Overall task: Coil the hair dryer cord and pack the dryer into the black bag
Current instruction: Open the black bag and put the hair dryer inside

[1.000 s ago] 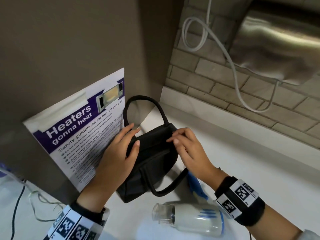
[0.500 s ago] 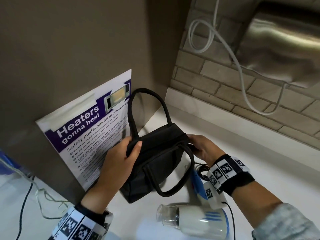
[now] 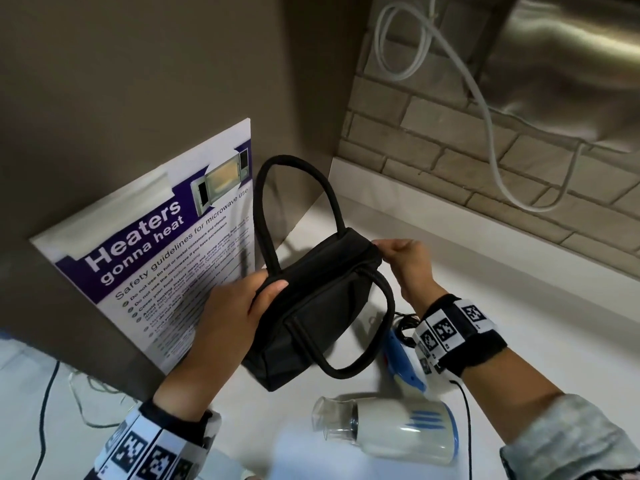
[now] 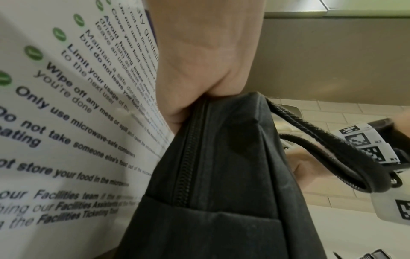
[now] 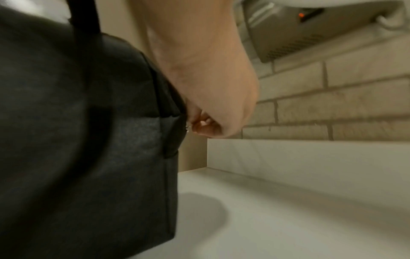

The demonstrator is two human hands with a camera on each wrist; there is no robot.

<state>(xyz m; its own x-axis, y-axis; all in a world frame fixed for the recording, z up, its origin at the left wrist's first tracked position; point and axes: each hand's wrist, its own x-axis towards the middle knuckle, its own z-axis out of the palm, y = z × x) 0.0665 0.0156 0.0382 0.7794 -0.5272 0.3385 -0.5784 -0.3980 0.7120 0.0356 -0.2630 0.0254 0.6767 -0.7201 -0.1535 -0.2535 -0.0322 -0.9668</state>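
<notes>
The black bag (image 3: 311, 306) stands on the white counter (image 3: 519, 323) with its zip (image 4: 188, 157) closed along the top. My left hand (image 3: 235, 313) grips the bag's near end, thumb over the top edge. At the far end my right hand (image 3: 401, 261) pinches something small and shiny (image 5: 187, 128), likely the zip pull. One bag handle (image 3: 298, 188) stands upright; the other (image 3: 374, 334) hangs over the front. The white and blue hair dryer (image 3: 391, 431) lies on the counter in front of the bag, with part of its black cord (image 3: 405, 323) behind my right wrist.
A microwave safety poster (image 3: 156, 254) hangs on the brown wall left of the bag. A tiled wall (image 3: 450, 150) with a steel hand dryer (image 3: 571, 64) and a white cable (image 3: 485, 133) lies behind. Thin cables (image 3: 45, 410) trail at the lower left.
My right hand has moved from the top middle of the bag to its far end. The front handle has swung down. My left hand has closed round the near end.
</notes>
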